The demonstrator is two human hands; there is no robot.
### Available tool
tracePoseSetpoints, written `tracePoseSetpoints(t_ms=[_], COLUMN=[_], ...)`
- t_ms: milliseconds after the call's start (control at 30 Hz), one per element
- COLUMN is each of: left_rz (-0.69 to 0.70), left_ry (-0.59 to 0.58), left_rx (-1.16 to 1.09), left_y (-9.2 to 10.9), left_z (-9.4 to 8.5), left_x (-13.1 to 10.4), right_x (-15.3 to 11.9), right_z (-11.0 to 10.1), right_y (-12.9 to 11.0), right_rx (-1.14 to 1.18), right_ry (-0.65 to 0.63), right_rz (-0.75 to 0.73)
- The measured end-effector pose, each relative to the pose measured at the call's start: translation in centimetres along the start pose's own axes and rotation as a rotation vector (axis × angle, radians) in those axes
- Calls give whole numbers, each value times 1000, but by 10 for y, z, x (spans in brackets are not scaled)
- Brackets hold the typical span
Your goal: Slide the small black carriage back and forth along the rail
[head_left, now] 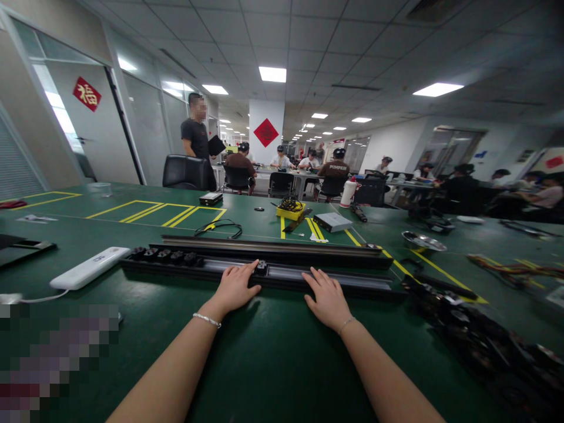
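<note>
A long black rail lies across the green table in front of me. Several small black parts sit in a row in its left end, and one small black part sits near its middle. My left hand rests at the rail's near edge, fingers apart, the index fingertip touching or close beside the middle part. To the right, my right hand lies with spread fingers on the rail's edge, holding nothing. A second black rail lies just behind.
A white power strip lies left. Dark mechanical parts are piled at the right, near a metal bowl. Behind the rails are a yellow box, a grey box and a bottle. A person stands beyond the table.
</note>
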State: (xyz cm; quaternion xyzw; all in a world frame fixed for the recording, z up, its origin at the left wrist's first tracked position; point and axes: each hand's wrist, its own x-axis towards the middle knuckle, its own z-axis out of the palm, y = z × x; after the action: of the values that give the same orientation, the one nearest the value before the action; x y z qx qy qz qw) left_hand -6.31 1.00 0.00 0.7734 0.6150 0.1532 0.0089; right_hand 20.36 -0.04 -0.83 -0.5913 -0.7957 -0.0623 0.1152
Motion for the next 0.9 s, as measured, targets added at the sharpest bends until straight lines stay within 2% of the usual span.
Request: tracePoseSetpoints(t_ms=[900], left_rz=[-29], left_ry=[58], left_rx=[-95], left_y=[-1], left_z=[2], left_x=[0], right_x=[0], right_z=[-1], right_y=[1], right_rx=[24], right_ry=[-12], right_rz=[-3])
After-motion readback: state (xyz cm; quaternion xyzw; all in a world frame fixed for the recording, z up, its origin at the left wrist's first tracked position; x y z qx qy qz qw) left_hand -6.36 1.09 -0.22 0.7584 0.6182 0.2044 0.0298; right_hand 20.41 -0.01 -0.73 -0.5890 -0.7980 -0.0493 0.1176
